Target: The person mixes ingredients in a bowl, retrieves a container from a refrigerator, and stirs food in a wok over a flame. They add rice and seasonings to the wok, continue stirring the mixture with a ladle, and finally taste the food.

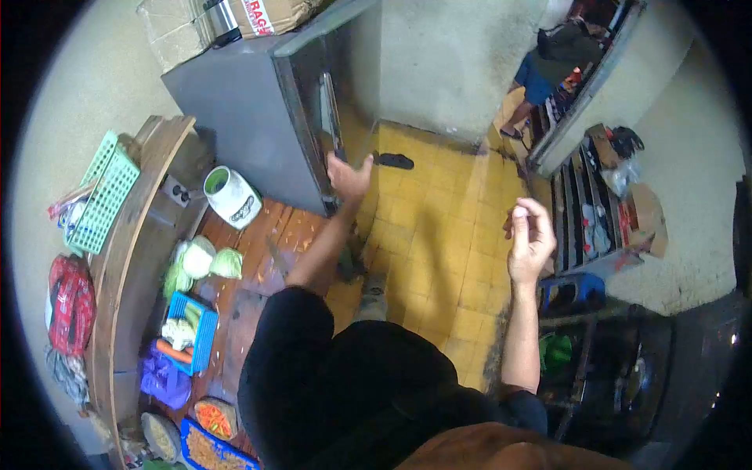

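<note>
My left hand (350,178) reaches forward at the lower end of the handle (332,113) on a grey refrigerator (235,98). Its thumb stands apart from the fingers, and whether the fingertips touch the handle or door I cannot make out. On the other side, my right hand (533,243) is raised over the yellow tiled floor (427,258). Its fingers are loosely bent and apart, with nothing visible in them.
A wooden counter (262,251) on the left carries a blender base (233,200), cabbages (200,257), a blue vegetable basket (205,337) and a bowl of cut carrots (215,417). Ahead, a black sandal (395,160) lies on the floor. Beyond the doorway is another person (536,78). A cluttered rack (583,207) stands right.
</note>
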`<state>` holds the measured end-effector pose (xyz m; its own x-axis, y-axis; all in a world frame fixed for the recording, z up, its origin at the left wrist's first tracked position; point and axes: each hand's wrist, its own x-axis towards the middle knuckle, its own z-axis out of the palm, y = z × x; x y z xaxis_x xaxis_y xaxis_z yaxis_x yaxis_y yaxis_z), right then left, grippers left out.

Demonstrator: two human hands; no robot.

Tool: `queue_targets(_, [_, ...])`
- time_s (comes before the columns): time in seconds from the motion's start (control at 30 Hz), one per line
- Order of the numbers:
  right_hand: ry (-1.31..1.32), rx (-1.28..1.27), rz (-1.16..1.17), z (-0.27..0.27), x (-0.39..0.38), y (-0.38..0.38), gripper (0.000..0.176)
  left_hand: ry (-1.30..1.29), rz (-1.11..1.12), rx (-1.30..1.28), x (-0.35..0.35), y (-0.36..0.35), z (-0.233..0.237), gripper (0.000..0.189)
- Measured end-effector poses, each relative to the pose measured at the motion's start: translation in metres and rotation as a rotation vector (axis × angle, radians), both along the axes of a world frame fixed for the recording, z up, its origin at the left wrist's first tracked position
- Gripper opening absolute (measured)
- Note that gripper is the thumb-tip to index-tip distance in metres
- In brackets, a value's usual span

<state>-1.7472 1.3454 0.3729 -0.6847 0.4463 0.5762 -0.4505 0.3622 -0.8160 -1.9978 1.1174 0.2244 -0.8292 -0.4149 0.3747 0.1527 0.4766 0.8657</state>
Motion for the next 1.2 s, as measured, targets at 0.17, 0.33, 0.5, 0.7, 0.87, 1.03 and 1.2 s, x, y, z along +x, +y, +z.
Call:
queue_targets(0.17, [-0.370,-0.061,0.171,-0.067,-0.177,0.000,0.027,0.078,-0.329,-0.179,0.009,0.023,-0.058,0.096])
queue_targets(0.33, [-0.470,-0.321,0.166,-0.186,-0.309,0.037,0.049,-0.247,-1.016,-0.383,-0.003,0.014,-0.015,0.072])
queue_targets(0.5, [-0.034,-0.411,-0.052,-0.197,-0.344,0.113,0.046,0.008,-0.081,-0.156,-0.123,-0.028,0.002,0.023])
queue_targets(0.7, [-0.160,-0.792,0.042,-0.211,-0.361,0.208,0.043,-0.596,0.016,-0.611,-0.244,-0.088,0.008,0.045])
queue_targets(0.87, [-0.320,-0.758,-0.176,-0.234,-0.351,0.249,0.043,-0.659,0.194,-0.565,-0.277,-0.120,-0.004,0.043])
queue_targets(1.03, [-0.435,-0.764,-0.289,-0.268,-0.349,0.281,0.043,-0.666,0.314,-0.475,-0.289,-0.124,-0.014,0.041])
queue_targets(1.2, [-0.500,-0.773,-0.339,-0.289,-0.345,0.305,0.043,-0.664,0.394,-0.400,-0.289,-0.128,-0.021,0.039])
